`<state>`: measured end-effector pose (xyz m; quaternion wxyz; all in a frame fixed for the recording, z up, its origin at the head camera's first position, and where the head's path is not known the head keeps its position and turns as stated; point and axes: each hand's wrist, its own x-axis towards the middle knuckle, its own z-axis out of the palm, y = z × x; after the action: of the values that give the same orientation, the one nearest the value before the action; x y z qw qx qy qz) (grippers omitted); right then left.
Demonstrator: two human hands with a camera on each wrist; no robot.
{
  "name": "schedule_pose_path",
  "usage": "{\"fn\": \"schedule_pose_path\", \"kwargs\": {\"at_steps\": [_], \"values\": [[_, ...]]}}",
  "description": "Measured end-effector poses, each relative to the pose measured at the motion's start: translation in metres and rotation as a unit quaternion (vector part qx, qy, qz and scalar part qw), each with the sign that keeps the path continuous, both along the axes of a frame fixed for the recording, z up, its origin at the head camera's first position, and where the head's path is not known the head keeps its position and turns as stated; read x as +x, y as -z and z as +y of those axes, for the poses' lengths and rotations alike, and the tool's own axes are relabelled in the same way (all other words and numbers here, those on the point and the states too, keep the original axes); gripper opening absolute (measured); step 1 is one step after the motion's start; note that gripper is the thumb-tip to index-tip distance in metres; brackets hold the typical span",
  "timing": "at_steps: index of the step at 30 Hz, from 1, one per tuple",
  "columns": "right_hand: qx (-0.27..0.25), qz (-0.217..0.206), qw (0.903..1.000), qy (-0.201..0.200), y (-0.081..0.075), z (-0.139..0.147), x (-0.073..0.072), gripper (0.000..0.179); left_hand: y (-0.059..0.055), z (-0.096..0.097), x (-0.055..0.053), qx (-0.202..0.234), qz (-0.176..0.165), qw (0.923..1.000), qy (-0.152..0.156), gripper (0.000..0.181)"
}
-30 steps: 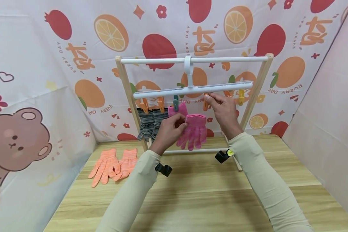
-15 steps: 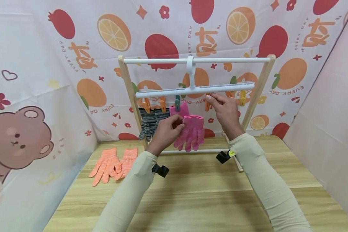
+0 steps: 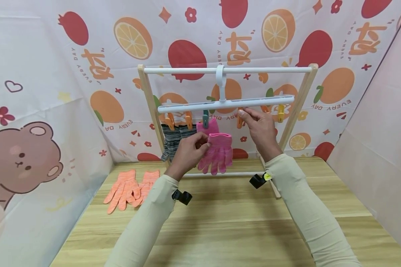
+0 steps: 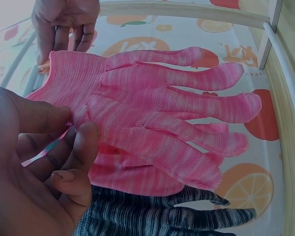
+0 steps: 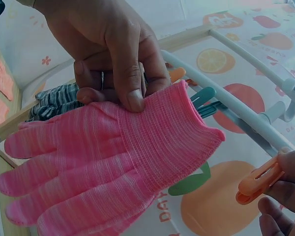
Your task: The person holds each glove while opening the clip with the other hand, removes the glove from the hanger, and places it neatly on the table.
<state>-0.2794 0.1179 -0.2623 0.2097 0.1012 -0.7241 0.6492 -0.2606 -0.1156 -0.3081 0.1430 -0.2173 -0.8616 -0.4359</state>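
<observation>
Two pinches: left fingers [image 4: 44,115] closed on a pink glove [image 4: 137,93], right fingers [image 5: 292,163] on an orange peg [image 5: 251,184]. Slackened left pressure could drop the glove.

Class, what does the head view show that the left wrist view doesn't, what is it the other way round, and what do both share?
Only the head view: the orange gloves, the yellow clip and the bear picture.
Only the left wrist view: the palm side of the left hand.
Both: pink gloves, dark striped glove fabric and the right hand.
</observation>
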Motion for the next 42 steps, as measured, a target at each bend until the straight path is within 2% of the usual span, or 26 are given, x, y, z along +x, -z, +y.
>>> {"fn": "schedule_pose_path", "kwargs": {"at_steps": [20,24,28,36,42], "values": [[-0.002,-0.001,1.0,0.006,0.0,-0.001,0.001,0.04,-0.002,-0.011,0.011,-0.003,-0.008,1.0,-0.002,0.007],[0.0,-0.004,1.0,0.007,-0.001,-0.002,0.001,0.041,-0.002,-0.015,0.011,-0.001,0.003,1.0,0.001,0.007],[-0.002,-0.011,0.9999,0.009,-0.001,-0.001,0.001,0.041,0.0,-0.021,0.01,0.003,0.012,0.9999,-0.004,0.005],[-0.013,-0.003,0.9999,0.002,0.0,-0.002,0.002,0.041,0.001,-0.03,0.013,0.0,-0.004,0.9997,-0.023,0.006],[-0.017,-0.001,0.9998,0.002,0.0,-0.004,0.001,0.039,0.001,-0.033,0.013,0.0,0.0,0.9997,-0.025,0.005]]}}
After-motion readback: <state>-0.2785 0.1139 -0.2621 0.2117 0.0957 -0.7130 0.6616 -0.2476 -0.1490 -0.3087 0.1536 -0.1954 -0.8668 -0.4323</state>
